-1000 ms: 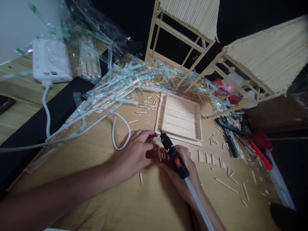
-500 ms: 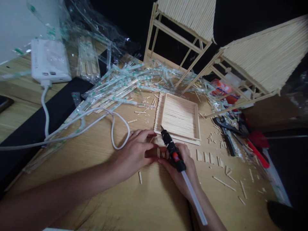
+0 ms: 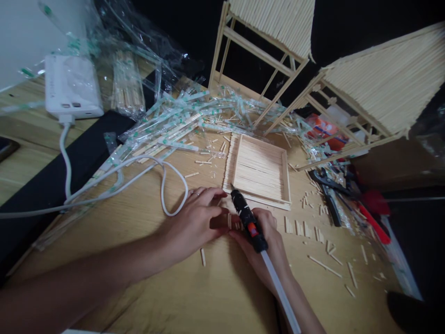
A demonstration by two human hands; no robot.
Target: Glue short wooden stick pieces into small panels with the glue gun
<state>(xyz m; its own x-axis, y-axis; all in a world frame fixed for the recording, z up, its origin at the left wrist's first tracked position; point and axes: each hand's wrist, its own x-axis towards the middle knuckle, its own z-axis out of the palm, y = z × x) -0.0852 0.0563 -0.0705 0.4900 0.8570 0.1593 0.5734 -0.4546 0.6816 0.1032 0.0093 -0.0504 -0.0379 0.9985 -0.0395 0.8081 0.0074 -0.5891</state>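
Note:
My right hand [image 3: 267,236] is closed around a black glue gun [image 3: 246,214] with an orange-red trigger; a long translucent glue stick [image 3: 281,290] runs out of its back end. The nozzle points away from me, at the near left corner of a square tray of thin wooden sticks [image 3: 259,164] with a low raised rim. Just left of that corner is my left hand [image 3: 198,218], its fingers curled and thumb bent inward. Whatever lies between its fingertips is too small to make out. Short cut stick pieces [image 3: 230,221] show between the two hands, partly hidden.
Two stick-built structures [image 3: 269,35] [image 3: 385,83] stand at the back right. Clear wrappers [image 3: 187,106] pile behind the tray. A white power bank [image 3: 73,86] with a looping white cable [image 3: 163,185] is at left. Pliers [image 3: 328,195] and cut sticks [image 3: 308,229] lie at right.
The glue gun has shifted very slightly left, tilting a little in my right hand. My left hand stays in place.

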